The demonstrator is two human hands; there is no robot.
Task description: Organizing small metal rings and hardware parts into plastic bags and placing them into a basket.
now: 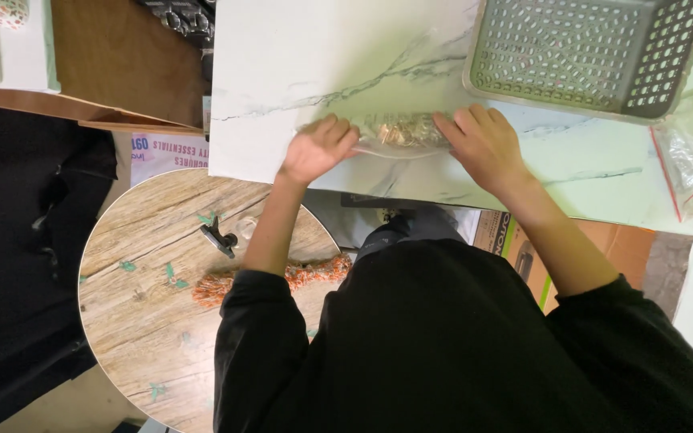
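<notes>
Both hands pressed a small clear bag on the white marble-patterned bench [298,56].
The grey perforated plastic basket [583,52] stood beside; the clear plastic bag of golden pieces [401,132] looked light, soft, slippery; left hand [318,150] clenched its end, right hand [487,148] lay flat, gripping the other.

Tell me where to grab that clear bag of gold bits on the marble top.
Probably by its two short ends, from either side: the clear bag lies flat and long across the marble top, with the left hand and right hand already at those ends.

Both hands [401,144] on a clear bag [399,132] of golden bits.
</notes>
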